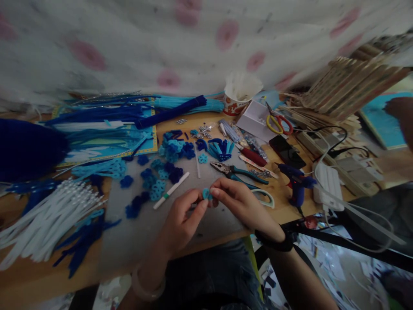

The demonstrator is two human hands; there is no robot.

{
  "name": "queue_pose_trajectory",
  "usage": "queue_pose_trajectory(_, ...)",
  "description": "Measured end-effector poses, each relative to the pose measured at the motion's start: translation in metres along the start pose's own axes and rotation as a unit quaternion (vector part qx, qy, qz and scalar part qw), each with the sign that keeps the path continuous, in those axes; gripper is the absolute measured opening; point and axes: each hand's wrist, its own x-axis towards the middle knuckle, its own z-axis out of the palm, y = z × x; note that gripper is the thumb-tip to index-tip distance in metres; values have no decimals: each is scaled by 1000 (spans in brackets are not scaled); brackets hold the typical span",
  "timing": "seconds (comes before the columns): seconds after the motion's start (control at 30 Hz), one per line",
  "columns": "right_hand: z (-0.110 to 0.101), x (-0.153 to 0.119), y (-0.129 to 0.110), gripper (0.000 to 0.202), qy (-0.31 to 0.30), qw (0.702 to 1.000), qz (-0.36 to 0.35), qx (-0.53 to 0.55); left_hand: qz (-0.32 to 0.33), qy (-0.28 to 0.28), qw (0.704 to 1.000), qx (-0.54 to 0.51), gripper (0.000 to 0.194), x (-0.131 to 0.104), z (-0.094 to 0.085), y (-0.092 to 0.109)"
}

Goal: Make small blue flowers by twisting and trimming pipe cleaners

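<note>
Between the fingertips of both hands is a small light-blue pipe-cleaner flower, held above the front of a grey mat. My left hand pinches it from the left with thumb and forefinger. From the right, my right hand pinches it the same way; part of the flower is hidden by the fingers. Just left of my left hand lies a white pen with a green band. Finished-looking blue flowers are scattered beyond it. Pliers with teal handles lie beyond my right hand.
White pipe cleaners are bundled at left, blue bundles behind. To the right are a blue glue gun, a phone, scissors, a white adapter with cables and wooden sticks. Another person's hand is at far right.
</note>
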Motion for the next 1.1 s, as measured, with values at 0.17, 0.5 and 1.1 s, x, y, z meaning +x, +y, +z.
queue_pose_trajectory(0.17, 3, -3, 0, 22, 13, 1000, -22, -3, -60, 2, 991, -121, 25, -3, 5, -9)
queue_pose_trajectory(0.5, 3, -2, -13, 23, 27, 988, -2, -153, 28, 20, 996, 85, 23, -2, 4, 10)
queue_pose_trajectory(1.1, 12, -20, 1, 47, 110, 992, -30, 60, -49, 103, 987, -117, 19, -6, 22, 15)
